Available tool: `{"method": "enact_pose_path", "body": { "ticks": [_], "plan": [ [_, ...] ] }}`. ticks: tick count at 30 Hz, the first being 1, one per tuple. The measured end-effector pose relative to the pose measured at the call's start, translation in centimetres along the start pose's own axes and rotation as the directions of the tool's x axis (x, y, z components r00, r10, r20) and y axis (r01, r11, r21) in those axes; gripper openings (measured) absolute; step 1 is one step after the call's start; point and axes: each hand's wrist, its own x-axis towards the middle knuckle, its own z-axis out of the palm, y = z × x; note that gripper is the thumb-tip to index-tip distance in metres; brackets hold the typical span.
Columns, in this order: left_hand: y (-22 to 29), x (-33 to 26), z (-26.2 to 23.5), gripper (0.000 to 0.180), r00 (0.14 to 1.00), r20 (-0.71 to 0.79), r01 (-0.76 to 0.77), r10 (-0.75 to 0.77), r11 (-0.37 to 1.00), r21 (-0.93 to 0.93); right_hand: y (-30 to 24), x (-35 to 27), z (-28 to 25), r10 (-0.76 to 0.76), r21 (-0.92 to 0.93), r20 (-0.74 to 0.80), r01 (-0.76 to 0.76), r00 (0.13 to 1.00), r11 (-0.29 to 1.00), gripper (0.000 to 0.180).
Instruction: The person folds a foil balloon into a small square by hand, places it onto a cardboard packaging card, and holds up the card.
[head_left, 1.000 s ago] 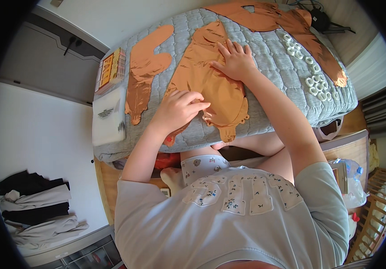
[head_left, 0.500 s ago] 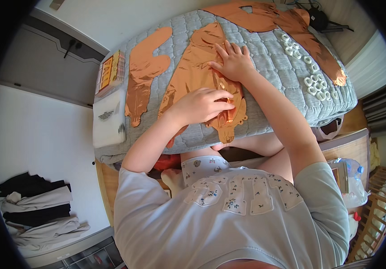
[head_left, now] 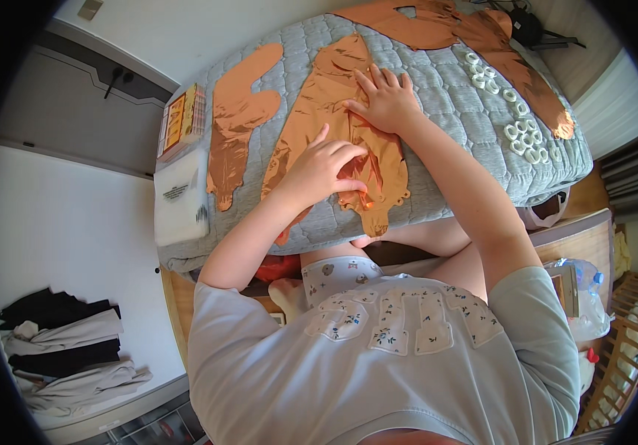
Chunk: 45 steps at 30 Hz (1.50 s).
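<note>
A flat copper-coloured foil balloon lies on the quilted grey mattress in front of me, creased and partly folded near its lower right. My right hand rests flat on its upper right edge with the fingers spread. Lower down, my left hand is over the folded part, fingers and thumb apart, their tips against the shiny foil. No grip on the foil shows there. To the left, a second deflated foil balloon lies spread out. More copper foil stretches along the far side and down the right.
Several small white rings of tape sit on the mattress at the right. A stacked box and a clear plastic packet stand at its left edge. A black object with legs is at the far right corner.
My left hand has shifted slightly left and its fingers have spread, uncovering more of the folded foil. My right hand stays in place.
</note>
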Motion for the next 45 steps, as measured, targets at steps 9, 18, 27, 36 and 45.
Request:
{"method": "enact_pose_path", "body": {
  "ticks": [9,18,27,36,45],
  "plan": [
    [-0.9,1.1,-0.6,0.084,0.997,0.069,-0.027,0.025,0.999,0.026,0.0,0.0,0.0,-0.008,0.002,0.001,0.008,1.0,1.0,0.087],
    [-2.1,1.7,-0.2,0.107,0.993,0.106,0.043,-0.044,0.999,0.011,-0.1,-0.1,-0.1,-0.005,0.01,0.0,0.005,1.0,1.0,0.092],
    [-2.3,2.3,0.0,0.128,0.997,0.057,0.05,-0.044,0.993,-0.106,0.3,-0.1,-0.3,-0.006,-0.038,0.052,0.008,0.999,0.999,0.092],
    [-1.5,2.3,-0.3,0.133,0.992,0.079,0.098,-0.103,0.993,0.062,0.4,-0.1,-0.4,-0.003,-0.013,0.061,0.004,0.998,1.0,0.095],
    [-1.7,2.1,-0.2,0.129,0.975,0.103,0.196,-0.196,0.981,0.007,0.2,-0.2,-0.7,-0.013,-0.034,0.056,0.015,0.998,0.999,0.103]
  ]
}}
